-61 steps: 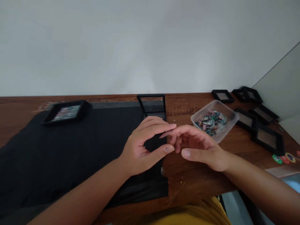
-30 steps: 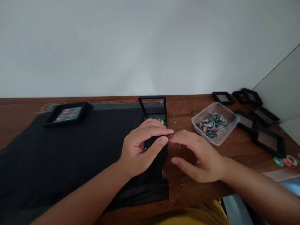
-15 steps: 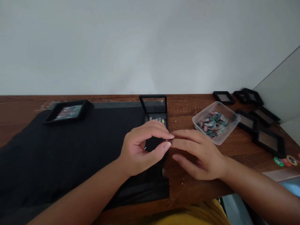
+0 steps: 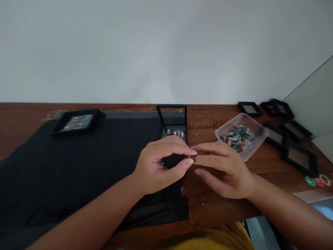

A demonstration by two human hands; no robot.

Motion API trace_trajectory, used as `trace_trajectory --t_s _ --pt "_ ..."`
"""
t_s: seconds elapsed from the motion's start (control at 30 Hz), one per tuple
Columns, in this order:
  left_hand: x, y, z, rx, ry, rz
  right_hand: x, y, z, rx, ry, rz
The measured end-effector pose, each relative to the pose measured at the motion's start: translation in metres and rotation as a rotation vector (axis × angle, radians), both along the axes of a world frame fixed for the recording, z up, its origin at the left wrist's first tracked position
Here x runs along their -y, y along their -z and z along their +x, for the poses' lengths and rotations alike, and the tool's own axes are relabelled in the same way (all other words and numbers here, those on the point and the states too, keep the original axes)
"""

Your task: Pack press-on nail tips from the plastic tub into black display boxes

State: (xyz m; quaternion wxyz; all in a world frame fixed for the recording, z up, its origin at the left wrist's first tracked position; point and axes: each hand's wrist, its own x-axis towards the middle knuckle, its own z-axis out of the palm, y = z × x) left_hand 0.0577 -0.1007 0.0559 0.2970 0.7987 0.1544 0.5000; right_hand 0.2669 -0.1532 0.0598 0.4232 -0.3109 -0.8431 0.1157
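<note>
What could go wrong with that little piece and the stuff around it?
The left hand pinches the tiny piece, which might slip and get lost on the black cloth. The open case is just beyond that hand, so a bump could jostle the small items inside. The clear tub has no lid on, so if the right hand knocks it, colourful pieces could spill.
</note>
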Motion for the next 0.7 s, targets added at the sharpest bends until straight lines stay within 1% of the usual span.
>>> trace_trajectory --t_s 0.2,0.7 --pt "-0.0018 0.0007 -0.0012 0.01 -0.003 -0.008 -0.0003 -0.001 0.0012 -0.039 -0.016 -0.034" --pt "-0.003 -0.0014 -0.0018 0.007 0.016 -0.02 0.0011 -0.0004 0.001 0.011 -0.011 -0.015"
